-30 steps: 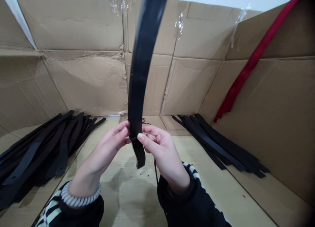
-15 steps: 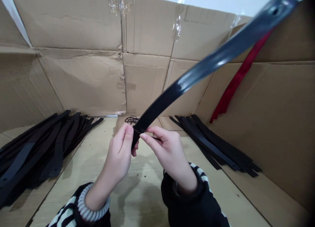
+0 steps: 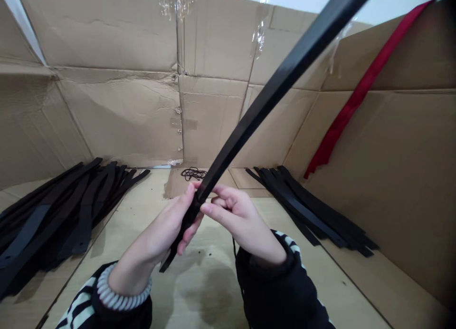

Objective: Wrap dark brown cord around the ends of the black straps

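A long black leather strap (image 3: 270,105) runs diagonally from the top right down through my hands, and its lower end (image 3: 168,261) sticks out below them. My left hand (image 3: 160,236) is wrapped around the strap. My right hand (image 3: 237,215) is closed beside it, with its fingertips pressed against the strap's edge. The fingers hide the part of the strap between my hands. A white coiled band circles my left wrist, and black sleeves with white stripes cover both forearms.
Several black straps lie in a pile (image 3: 64,210) on the left and another pile (image 3: 309,210) on the right. A small tangle of thin dark cord (image 3: 193,173) lies behind my hands. Cardboard walls surround the area, with a red strip (image 3: 356,101) on the right.
The strap has swung from nearly upright to a slant toward the upper right. Its short lower end now points down-left below my left hand, and the cord tangle shows behind my hands.
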Available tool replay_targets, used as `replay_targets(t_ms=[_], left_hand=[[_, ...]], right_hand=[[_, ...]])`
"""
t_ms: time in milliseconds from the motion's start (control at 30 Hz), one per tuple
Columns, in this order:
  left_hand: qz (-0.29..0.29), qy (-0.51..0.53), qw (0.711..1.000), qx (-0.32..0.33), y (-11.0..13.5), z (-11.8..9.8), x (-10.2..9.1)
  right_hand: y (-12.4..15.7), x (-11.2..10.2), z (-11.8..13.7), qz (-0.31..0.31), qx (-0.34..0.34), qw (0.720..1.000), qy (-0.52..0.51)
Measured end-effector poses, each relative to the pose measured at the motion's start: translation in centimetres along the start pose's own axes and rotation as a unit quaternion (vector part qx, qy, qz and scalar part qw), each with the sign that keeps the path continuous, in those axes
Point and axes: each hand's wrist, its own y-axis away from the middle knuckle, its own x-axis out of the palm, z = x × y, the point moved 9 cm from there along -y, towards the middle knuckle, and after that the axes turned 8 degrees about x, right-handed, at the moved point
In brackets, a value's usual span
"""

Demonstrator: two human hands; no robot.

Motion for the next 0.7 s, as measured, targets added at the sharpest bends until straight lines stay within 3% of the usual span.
replay_targets(t_ms=[133,200,267,333,400,467,533,700], left_hand=[[0.126,0.171,0.974,-0.073,0.6,1.0,2.2],[0.165,0.205,0.962,-0.075,0.8,0.7,2.9],[0.144,0.156,0.976,-0.04,0.4,0.4,2.5],[0.07,0.051,0.996,0.019,-0.2,-0.4,1.3],[-0.028,-0.068,0.993,0.088,-0.3,-1.7,-0.1],[-0.083,-0.128,0.98,0.124,-0.1,-2.6,-0.8],[-0.067,-0.104,0.986,0.108,-0.1,-2.2,-0.5],[0.057,0.093,0.994,-0.004,0.4,0.2,1.2]], right_hand=[[0.6,0.7,1.2,0.021,-0.042,0.999,-0.024],[0.9,0.5,1.5,0.002,-0.06,0.998,-0.004],[1.2,0.1,1.7,-0.034,-0.069,0.997,0.018],[1.2,-0.3,1.5,-0.067,-0.062,0.995,0.027],[1.2,-0.8,1.5,-0.094,-0.061,0.993,0.03],[1.2,-1.0,1.7,-0.095,-0.071,0.992,0.031],[1.0,-0.9,1.8,-0.069,-0.082,0.994,0.02],[0.6,-0.6,0.6,0.0,-0.048,0.997,-0.054]])
